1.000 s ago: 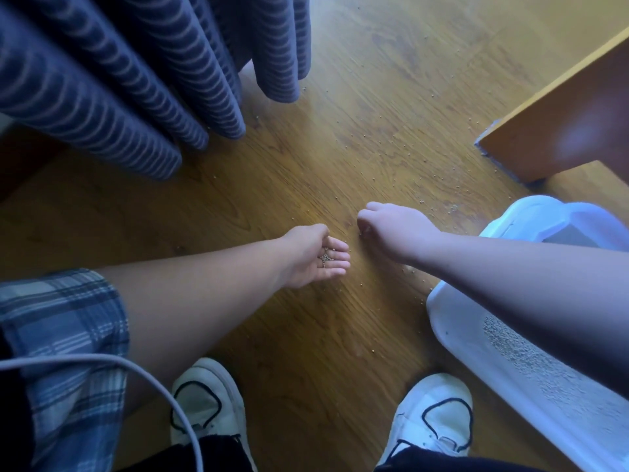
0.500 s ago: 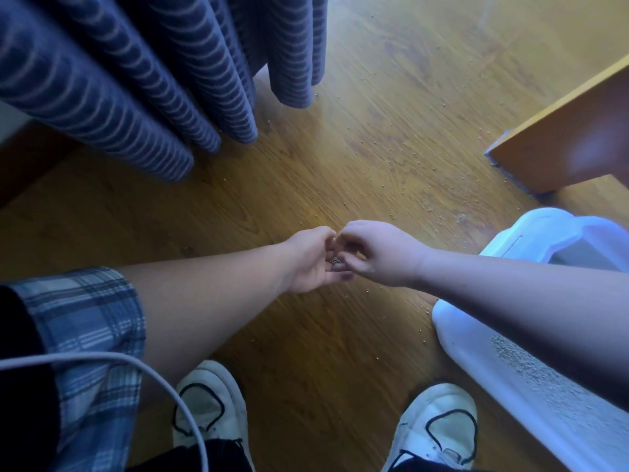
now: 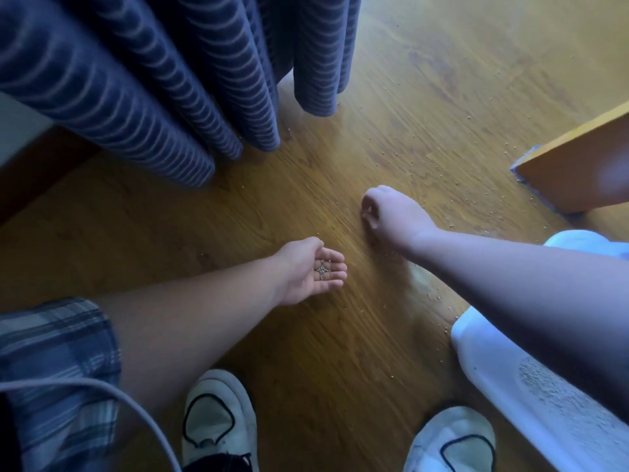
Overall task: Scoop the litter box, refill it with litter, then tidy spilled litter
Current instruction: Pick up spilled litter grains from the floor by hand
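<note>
Left hand [image 3: 306, 272] bears litter granules [image 3: 322, 268] on its upturned palm; right hand [image 3: 391, 212], grip hidden, curls on floor [image 3: 340, 356] near litter box [image 3: 497, 373].

I am in a room at home: brown wood-plank floor [image 3: 340, 369], long navy curtain with pale stripes [image 3: 153, 80] hanging to it, orange wooden furniture corner [image 3: 578, 165], white plastic cat litter box [image 3: 493, 362].

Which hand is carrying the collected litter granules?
The left hand, palm up with granules cupped in it; the right hand is knuckles-up at the floor.
</note>
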Demonstrator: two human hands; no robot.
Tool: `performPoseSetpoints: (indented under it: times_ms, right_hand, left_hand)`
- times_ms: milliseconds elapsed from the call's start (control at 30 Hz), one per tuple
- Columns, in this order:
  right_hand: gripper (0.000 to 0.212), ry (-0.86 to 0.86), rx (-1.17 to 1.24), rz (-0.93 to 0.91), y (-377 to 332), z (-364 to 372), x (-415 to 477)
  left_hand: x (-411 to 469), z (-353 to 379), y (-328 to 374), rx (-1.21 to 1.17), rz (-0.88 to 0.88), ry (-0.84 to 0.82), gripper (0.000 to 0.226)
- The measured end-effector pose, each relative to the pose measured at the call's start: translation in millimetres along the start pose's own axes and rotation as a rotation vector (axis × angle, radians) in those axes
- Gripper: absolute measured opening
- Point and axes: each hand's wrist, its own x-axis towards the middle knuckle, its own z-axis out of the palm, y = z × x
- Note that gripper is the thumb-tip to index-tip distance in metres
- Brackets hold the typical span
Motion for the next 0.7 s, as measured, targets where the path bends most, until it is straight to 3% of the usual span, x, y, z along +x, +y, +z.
performPoseSetpoints:
  times_ms: [333,500,633,700]
  right_hand:
    - [0.013,-0.054,-0.174,-0.061,-20.1,1.0,-1.4]
    - [0.010,-0.183,0.046,-0.396,-64.6,1.8,-36.4]
    - [0.023,-0.039,0.149,-0.451,-61.6,16.7,-37.5]
    - [0.037,0.004,0.015,-0.480,-54.9,20.0,-26.2]
  left_hand:
    - [11.4,-8.9,3.0,-0.119,-0.013,-0.075,0.048]
    - [12.9,-14.5,4.7,-0.216,0.025,-0.209,0.033]
    - [13.2,-34.6,1.8,-0.181,0.001,-0.167,0.030]
    - [11.1,-51.9,0.8,-0.139,-0.001,-0.109,0.033]
